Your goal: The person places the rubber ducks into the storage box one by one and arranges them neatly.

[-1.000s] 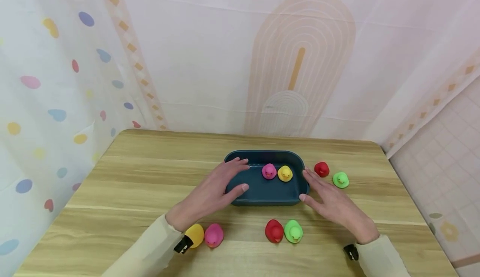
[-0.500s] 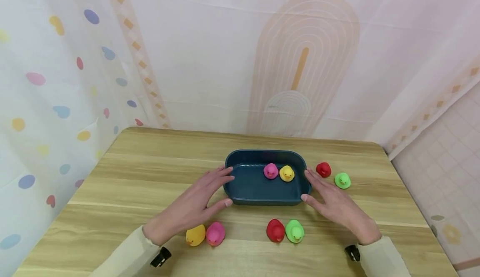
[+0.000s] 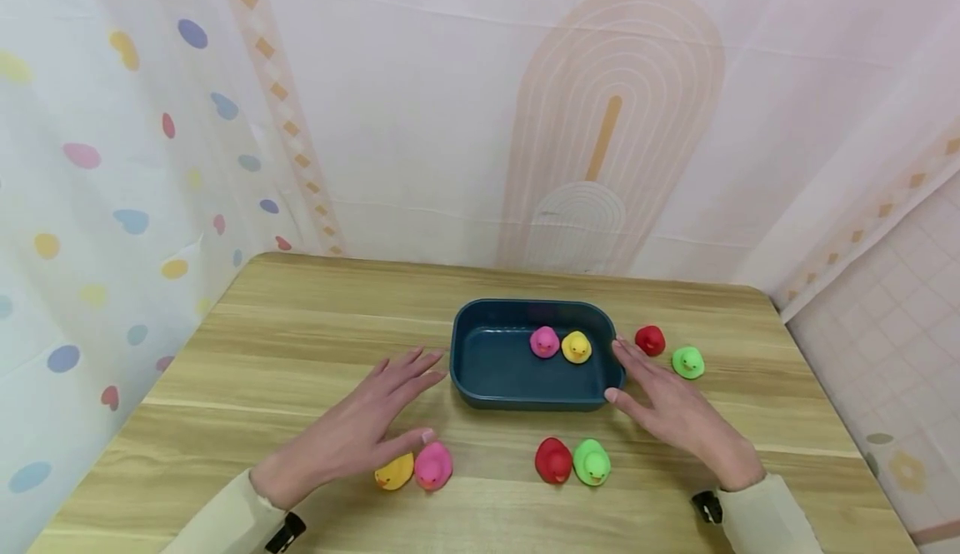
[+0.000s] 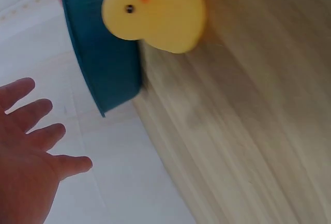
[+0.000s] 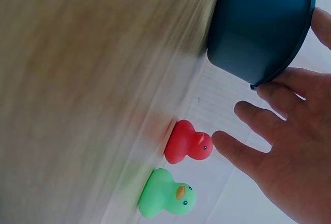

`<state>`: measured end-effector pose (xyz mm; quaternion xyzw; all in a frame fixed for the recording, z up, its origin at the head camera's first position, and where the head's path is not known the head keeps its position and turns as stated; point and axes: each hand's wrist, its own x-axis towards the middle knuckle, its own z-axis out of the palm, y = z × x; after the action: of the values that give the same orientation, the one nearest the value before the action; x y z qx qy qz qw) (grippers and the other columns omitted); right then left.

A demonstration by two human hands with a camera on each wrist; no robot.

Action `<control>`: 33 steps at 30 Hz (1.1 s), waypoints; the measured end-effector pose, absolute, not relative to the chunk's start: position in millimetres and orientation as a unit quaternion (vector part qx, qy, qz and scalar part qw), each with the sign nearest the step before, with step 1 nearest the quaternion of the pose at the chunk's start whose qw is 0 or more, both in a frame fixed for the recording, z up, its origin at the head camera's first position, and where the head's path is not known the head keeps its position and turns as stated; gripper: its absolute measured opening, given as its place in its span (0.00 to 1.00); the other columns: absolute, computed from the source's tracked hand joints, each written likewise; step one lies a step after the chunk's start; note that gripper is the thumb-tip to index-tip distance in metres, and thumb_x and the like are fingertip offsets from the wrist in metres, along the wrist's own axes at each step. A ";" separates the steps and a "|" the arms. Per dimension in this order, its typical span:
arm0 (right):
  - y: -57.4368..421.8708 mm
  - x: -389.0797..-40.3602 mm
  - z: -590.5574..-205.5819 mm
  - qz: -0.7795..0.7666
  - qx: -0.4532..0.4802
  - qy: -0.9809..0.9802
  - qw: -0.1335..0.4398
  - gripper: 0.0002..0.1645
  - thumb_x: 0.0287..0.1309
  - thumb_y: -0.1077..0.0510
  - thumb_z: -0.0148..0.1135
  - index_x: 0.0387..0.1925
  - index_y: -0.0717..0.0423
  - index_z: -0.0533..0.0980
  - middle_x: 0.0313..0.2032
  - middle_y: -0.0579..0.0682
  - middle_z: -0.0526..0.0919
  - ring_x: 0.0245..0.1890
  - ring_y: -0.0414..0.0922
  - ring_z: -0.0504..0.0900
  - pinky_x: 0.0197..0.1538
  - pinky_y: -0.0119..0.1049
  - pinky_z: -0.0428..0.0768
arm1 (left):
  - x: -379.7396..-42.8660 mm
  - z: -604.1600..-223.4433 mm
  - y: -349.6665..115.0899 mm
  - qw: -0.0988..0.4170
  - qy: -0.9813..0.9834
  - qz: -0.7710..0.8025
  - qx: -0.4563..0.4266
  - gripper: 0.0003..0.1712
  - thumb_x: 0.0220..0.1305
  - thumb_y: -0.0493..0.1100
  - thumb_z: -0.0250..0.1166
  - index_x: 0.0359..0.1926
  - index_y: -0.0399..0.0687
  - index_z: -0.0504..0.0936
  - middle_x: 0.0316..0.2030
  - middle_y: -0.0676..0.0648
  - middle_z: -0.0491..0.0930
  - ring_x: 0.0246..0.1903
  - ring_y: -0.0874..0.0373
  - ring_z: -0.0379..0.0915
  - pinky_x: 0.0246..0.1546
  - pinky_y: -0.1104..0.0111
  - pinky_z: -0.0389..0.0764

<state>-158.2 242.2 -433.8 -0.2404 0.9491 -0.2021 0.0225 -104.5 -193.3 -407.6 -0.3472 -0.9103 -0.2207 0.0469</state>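
A dark teal rectangular tub (image 3: 528, 403) sits mid-table, with a pink rubber duck (image 3: 543, 342) and a yellow rubber duck (image 3: 577, 347) inside. My left hand (image 3: 352, 429), fingers spread and holding nothing, hovers left of the tub. Its thumb overlaps a second yellow duck (image 4: 170, 14) in the head view, beside another pink duck (image 3: 433, 467). My right hand (image 3: 678, 408) has its fingers extended along the tub's right end, fingertips right at the rim in the right wrist view.
In front of the tub stand a red duck (image 3: 553, 461) and a green duck (image 3: 592, 463). Beyond my right fingers are another red duck (image 5: 186, 141) and another green duck (image 5: 163, 193). A printed curtain (image 3: 420, 121) hangs behind the wooden table (image 3: 322, 312).
My left hand has drawn back from over the tub's left end, moving left and toward me. The right hand stays at the tub's right end, and the ducks keep their places.
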 end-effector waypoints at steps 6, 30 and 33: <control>242.3 -157.7 -433.5 -0.203 -0.241 0.949 0.025 0.46 0.75 0.36 0.54 0.79 0.61 0.58 0.79 0.59 0.57 0.76 0.62 0.61 0.70 0.62 0.68 | -97.1 -414.9 -205.4 0.032 -0.914 -0.194 -0.355 0.42 0.70 0.62 0.65 0.77 0.48 0.66 0.81 0.48 0.54 0.78 0.39 0.50 0.70 0.31 0.55; 243.0 -156.6 -434.4 -0.213 -0.238 0.947 0.027 0.46 0.76 0.36 0.53 0.80 0.60 0.57 0.79 0.59 0.57 0.77 0.62 0.59 0.71 0.63 0.66 | -72.7 -442.4 -234.2 0.076 -0.904 -0.081 -0.413 0.34 0.72 0.62 0.63 0.72 0.51 0.75 0.74 0.45 0.68 0.73 0.40 0.62 0.80 0.54 0.31; 243.0 -157.1 -434.8 -0.213 -0.239 0.947 0.027 0.46 0.76 0.36 0.53 0.80 0.60 0.57 0.79 0.59 0.57 0.77 0.62 0.59 0.71 0.63 0.66 | -72.1 -443.2 -237.8 0.092 -0.897 -0.077 -0.426 0.32 0.73 0.60 0.63 0.70 0.50 0.77 0.72 0.45 0.71 0.72 0.40 0.65 0.77 0.65 0.21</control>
<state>-157.1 243.0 -434.8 -0.2392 0.9469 -0.2130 0.0267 -72.1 -237.8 -443.2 -0.4260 -0.8968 -0.0772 0.0916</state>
